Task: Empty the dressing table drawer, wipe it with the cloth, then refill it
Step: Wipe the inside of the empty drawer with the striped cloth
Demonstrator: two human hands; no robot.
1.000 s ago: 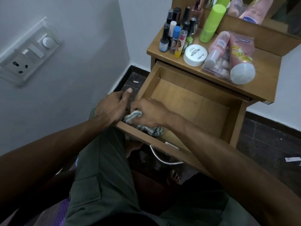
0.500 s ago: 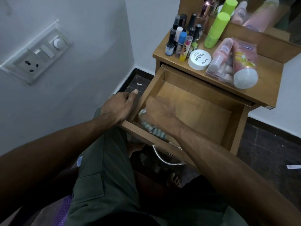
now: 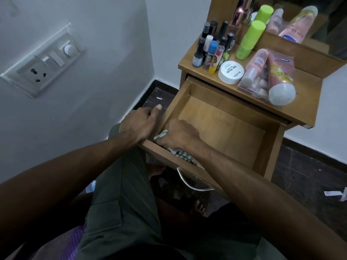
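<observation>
Home bedroom: dressing table, cosmetics, mirror.

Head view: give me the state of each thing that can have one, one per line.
drawer: pulled open, no items inside, only the cloth
cloth: bunched in the near left corner of the drawer
right hand: gripping the cloth inside the drawer
left hand: holding the drawer's left front corner
white jar: lid on, on the tabletop
green bottle: upright, capped
pink tube: lying on its side, capped
</observation>
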